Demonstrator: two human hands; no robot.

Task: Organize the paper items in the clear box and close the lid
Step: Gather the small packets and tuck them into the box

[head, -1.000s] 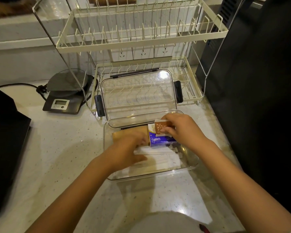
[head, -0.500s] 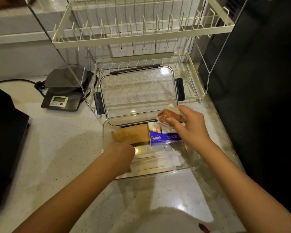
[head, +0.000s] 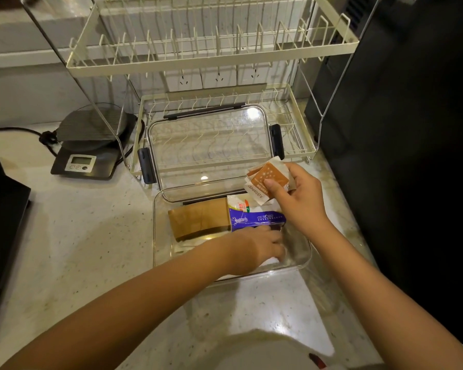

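While the right hand (head: 302, 198) hovered above the far right corner of the clear box (head: 161, 252), its fingers and thumb were pinched shut on a small bunch of paper packets (head: 267, 182), an orange one with white specks on top and white ones fanned beneath. These packets were lifted clear of the box's contents. Just below and to the left of that hand, inside the box, a purple tissue pack (head: 254, 220) lay against a white pack with red and green print (head: 239, 205), and further left a brown paper sleeve (head: 198, 218) leaned along the back wall. The left hand (head: 254, 249) reached down into the box, palm down, fingers curled over white paper slips (head: 270, 260) on the bottom; whether it gripped them could not be told. Beyond both hands the lid (head: 209, 145), clear with dark latches, stood open, propped against the lower shelf of a cream dish rack (head: 300, 134). Well to the left of the left hand a kitchen scale (head: 86, 161) sat on the speckled tabletop (head: 78, 236), and the box rested on that same tabletop in front of the person.
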